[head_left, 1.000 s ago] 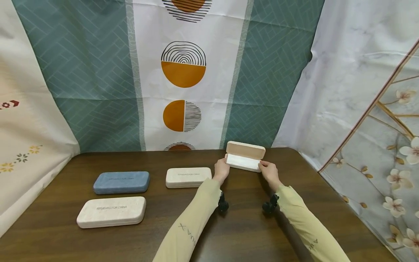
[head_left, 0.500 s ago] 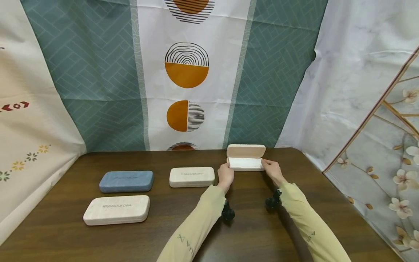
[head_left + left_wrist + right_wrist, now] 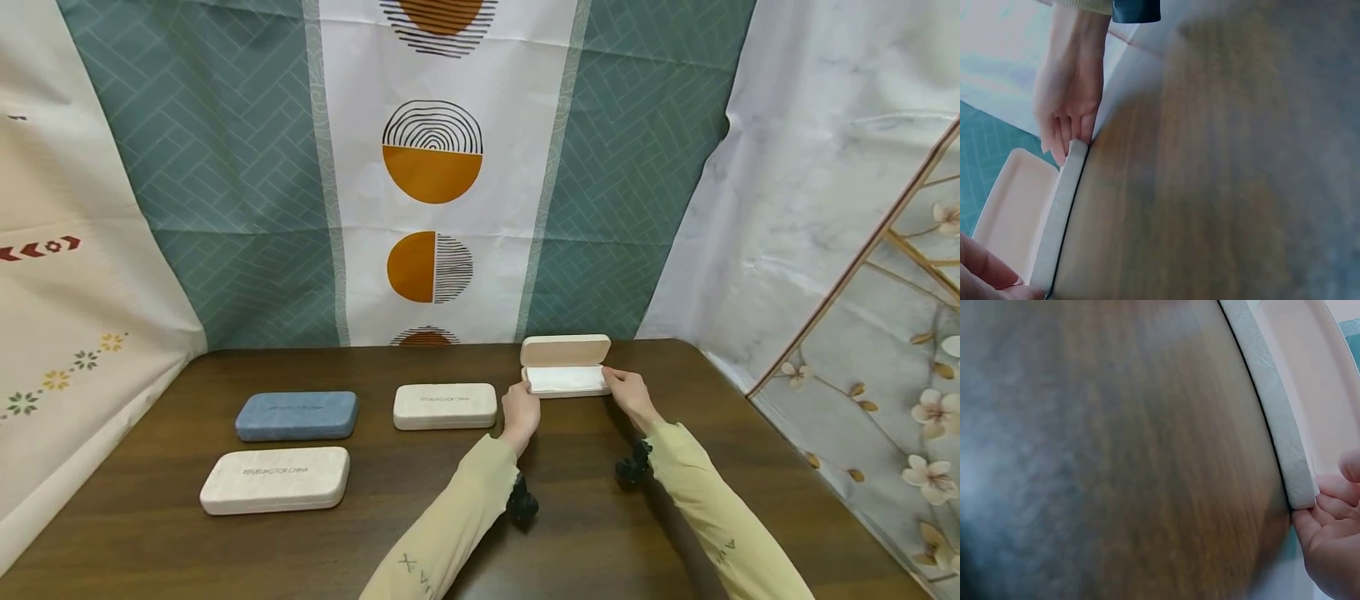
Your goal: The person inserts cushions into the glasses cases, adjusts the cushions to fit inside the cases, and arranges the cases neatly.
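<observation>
A cream glasses case [image 3: 566, 351] lies with its lid raised at the back right of the table. Folded white paper or cloth [image 3: 564, 379] fills its lower half in the head view. My left hand [image 3: 521, 412] holds the case's left end, with thumb and fingers at the corner in the left wrist view. At the opposite end, my right hand [image 3: 632, 396] pinches the right corner. The right wrist view shows those fingers curled against the end of the case's lower half [image 3: 1279, 425]; the fingertips are partly hidden.
A closed cream case [image 3: 444, 407] sits left of my left hand. Farther left lie a closed blue case [image 3: 297, 416] and another cream case [image 3: 275, 480]. The brown wooden table [image 3: 570, 533] ends at a patterned curtain [image 3: 435, 283] behind.
The raised-lid case has turned from a slant to nearly parallel with the table's back edge, and has come slightly toward me. Both hands stay on its ends. The head view has shifted a little.
</observation>
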{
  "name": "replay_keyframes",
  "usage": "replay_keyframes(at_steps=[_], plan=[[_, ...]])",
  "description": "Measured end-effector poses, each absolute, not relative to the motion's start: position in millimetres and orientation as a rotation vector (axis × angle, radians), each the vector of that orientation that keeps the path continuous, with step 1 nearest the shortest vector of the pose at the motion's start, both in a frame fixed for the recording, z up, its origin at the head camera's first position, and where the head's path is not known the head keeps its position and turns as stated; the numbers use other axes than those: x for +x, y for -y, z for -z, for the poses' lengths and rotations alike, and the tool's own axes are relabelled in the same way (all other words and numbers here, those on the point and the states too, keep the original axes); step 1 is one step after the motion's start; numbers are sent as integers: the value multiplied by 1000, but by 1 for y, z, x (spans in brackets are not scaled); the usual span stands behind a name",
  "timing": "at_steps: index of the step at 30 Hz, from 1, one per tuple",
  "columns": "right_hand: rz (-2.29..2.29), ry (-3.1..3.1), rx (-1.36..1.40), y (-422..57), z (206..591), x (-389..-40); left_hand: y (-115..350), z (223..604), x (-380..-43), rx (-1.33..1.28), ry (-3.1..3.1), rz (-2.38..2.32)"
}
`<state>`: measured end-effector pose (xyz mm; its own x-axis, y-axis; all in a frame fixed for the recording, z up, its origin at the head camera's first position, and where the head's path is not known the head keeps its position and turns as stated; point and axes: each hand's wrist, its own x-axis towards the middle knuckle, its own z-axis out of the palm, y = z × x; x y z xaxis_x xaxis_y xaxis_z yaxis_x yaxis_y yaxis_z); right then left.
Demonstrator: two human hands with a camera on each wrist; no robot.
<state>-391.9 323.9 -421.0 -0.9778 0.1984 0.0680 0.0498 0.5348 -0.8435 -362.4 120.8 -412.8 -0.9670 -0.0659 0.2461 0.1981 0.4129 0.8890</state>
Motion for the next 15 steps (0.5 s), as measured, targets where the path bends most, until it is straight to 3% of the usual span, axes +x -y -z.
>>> replay_keyframes(at_steps=[8,15], plan=[[-1408,2643,-189,-325,420,-385,-126,447,-387,-136,2461,1536],[-1382,2662,-168,-324,420,-376,-117,420,-356,-127,2519,1571]])
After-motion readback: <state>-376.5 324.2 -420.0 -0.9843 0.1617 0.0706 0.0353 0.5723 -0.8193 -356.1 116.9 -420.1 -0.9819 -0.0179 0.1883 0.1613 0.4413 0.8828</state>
